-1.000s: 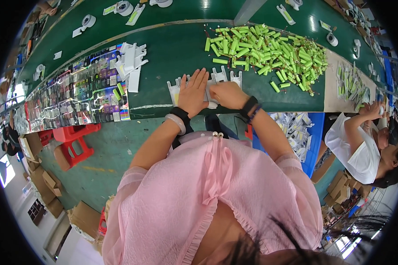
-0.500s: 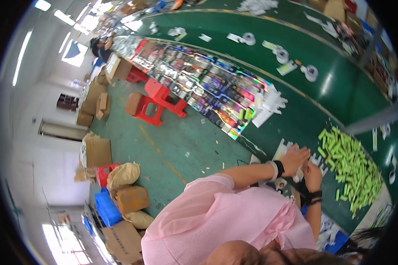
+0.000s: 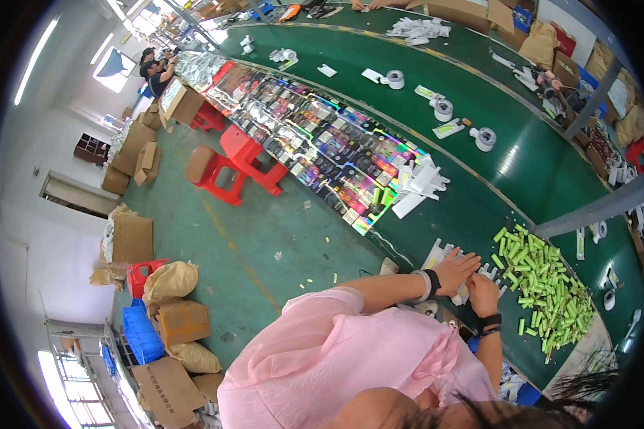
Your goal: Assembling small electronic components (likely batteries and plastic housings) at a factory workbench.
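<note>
White plastic casings (image 3: 434, 255), lying in a row, partly covered

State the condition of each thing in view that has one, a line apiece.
Left hand: fingers extended, over the white plastic pieces
Right hand: fingers curled, grip unclear
White plastic pieces: laid side by side, partly covered
Green cylinders: loosely heaped
White parts: piled up
Red stool: upright
Ceiling light: lit

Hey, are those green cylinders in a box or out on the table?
Out: the green cylinders lie heaped loose on the green tabletop beside the right hand, with no box walls around them.
</note>
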Demonstrator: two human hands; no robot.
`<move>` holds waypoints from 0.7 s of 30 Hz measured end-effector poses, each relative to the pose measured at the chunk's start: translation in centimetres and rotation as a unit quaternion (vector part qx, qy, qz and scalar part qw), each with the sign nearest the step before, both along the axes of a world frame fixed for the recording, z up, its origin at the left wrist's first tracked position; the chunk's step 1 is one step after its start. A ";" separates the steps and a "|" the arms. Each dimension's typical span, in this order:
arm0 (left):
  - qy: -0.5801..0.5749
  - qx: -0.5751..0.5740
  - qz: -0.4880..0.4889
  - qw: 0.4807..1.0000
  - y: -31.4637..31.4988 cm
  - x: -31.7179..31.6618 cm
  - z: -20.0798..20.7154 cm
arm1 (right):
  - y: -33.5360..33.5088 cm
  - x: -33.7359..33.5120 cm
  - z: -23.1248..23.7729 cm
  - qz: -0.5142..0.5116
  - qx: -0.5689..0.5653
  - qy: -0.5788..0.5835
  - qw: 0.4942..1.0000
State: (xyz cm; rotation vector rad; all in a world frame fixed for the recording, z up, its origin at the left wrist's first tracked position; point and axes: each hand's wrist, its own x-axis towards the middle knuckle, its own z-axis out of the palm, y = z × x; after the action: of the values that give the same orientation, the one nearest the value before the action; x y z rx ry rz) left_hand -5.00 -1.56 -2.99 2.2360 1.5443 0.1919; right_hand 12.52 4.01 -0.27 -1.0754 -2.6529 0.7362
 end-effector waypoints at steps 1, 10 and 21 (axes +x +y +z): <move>0.010 0.005 0.000 1.000 0.1 0.2 -0.1 | 0.2 0.0 -0.1 0.008 0.001 -0.034 0.999; -0.097 0.044 0.051 0.993 0.4 -0.2 1.1 | -2.0 6.0 1.4 -0.209 -0.632 0.386 0.639; 0.008 0.006 0.027 1.000 -0.5 -5.2 2.9 | 0.2 -1.1 -0.8 -0.108 -0.506 0.286 0.806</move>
State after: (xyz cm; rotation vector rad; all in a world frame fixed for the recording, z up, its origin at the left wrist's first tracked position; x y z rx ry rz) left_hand -10.21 -2.01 -0.12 2.2114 1.6179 0.1990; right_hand 11.41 4.25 -1.05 -1.0340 -1.5010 2.1150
